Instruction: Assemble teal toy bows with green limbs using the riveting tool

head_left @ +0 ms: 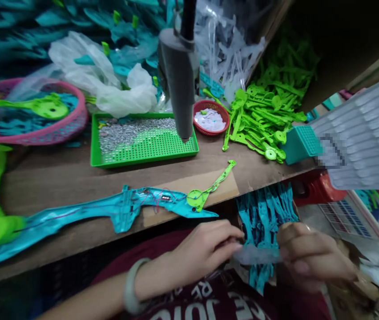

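Observation:
Below the table's front edge, my left hand [203,251] and my right hand [309,258] both pinch a small pale translucent piece [258,254] between them, fingers closed on its ends. Behind the piece hangs a bundle of teal plastic parts [264,215]. On the wooden table [59,178] above my hands lies a long teal toy-sword shell [122,209] with wires inside, and a lime green plastic part [209,189] rests on a cardboard sheet [183,186]. A pale bangle sits on my left wrist.
A grey press tool [179,75] hangs over a green tray [143,140] of small metal bits. A red bowl [211,118] holds white pieces. Green parts [263,120] are piled at right, a pink basket [32,111] at left, white bags behind.

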The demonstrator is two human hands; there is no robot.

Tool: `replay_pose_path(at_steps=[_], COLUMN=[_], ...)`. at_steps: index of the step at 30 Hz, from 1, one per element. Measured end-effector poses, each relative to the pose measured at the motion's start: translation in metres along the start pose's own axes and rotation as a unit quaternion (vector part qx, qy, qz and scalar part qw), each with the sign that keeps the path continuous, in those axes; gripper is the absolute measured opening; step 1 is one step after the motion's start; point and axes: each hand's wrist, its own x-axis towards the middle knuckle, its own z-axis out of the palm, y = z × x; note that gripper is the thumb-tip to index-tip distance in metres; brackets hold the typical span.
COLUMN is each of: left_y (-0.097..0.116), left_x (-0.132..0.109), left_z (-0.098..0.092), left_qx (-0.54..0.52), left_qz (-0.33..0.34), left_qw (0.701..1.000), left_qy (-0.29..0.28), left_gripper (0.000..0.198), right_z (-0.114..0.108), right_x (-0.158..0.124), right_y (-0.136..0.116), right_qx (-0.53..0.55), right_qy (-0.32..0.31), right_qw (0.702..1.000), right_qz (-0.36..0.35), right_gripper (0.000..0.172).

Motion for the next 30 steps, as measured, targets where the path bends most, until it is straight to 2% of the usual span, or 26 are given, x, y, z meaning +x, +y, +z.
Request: replay_pose_path(at_steps=[1,2,4,6,7,8,9,11,13,15,17,19,21,23,26,28,30], left_y=[0.0,0.0,-0.002,-0.003,-0.003,-0.003,-0.002,-0.004,-0.01,-0.02,-0.035,-0.05,-0.062,-0.07,-0.073,-0.073,-0.073], left_x=[0.007,0.012,0.018,0.02,0.021,0.021,0.023,0.025,0.026,0.022,0.012,0.0,-0.01,-0.017,-0.021,-0.021,-0.021], left_z=[0.002,0.005,0.01,0.015,0.017,0.019,0.021,0.02,0.015,0.004,-0.011,-0.025,-0.034,-0.039,-0.04,-0.04,-0.041], left_qx=[-0.04,-0.08,-0.181,-0.275,-0.287,-0.265,-0.213,-0.075,0.055,0.178,0.309,0.402,0.433,0.421,0.388,0.369,0.358], left_qz=[-0.016,-0.036,-0.082,-0.12,-0.131,-0.132,-0.117,-0.051,0.012,0.039,0.032,0.017,0.007,0.004,-0.009,-0.016,-0.008], left_qw=[0.999,0.996,0.977,0.946,0.943,0.954,0.97,0.979,0.964,0.942,0.914,0.895,0.892,0.901,0.917,0.925,0.929], left_qy=[-0.013,-0.02,-0.075,-0.126,-0.107,-0.051,0.031,0.185,0.259,0.283,0.262,0.192,0.127,0.1,0.093,0.091,0.094], left_gripper=[0.033,0.039,0.045,0.031,0.027,0.026,0.026,0.022,0.017,0.018,0.028,0.032,0.035,0.042,0.053,0.055,0.055], right_z=[0.001,0.002,0.003,0.008,0.012,0.018,0.025,0.039,0.048,0.045,0.035,0.026,0.029,0.045,0.081,0.101,0.11], right_x=[0.002,0.005,0.011,0.014,0.015,0.014,0.013,0.009,0.007,0.009,0.015,0.022,0.026,0.026,0.023,0.022,0.023], right_y=[0.002,0.004,0.008,0.01,0.011,0.013,0.015,0.023,0.037,0.057,0.08,0.099,0.107,0.106,0.098,0.099,0.103], right_qx=[0.02,0.036,0.043,0.047,0.046,0.045,0.043,0.043,0.059,0.058,0.0,-0.062,-0.029,0.099,0.27,0.311,0.317], right_qy=[0.038,0.074,0.144,0.204,0.221,0.221,0.201,0.105,0.004,-0.012,0.033,0.071,0.079,0.07,0.008,-0.035,-0.056], right_qw=[0.998,0.994,0.985,0.975,0.972,0.974,0.978,0.984,0.98,0.974,0.97,0.957,0.941,0.907,0.832,0.798,0.781], right_qz=[-0.042,-0.072,-0.082,-0.08,-0.059,-0.021,0.031,0.138,0.192,0.217,0.243,0.274,0.329,0.404,0.485,0.515,0.535], right_gripper=[0.006,0.01,0.014,0.022,0.026,0.029,0.03,0.024,0.021,0.025,0.025,0.024,0.028,0.034,0.045,0.051,0.051])
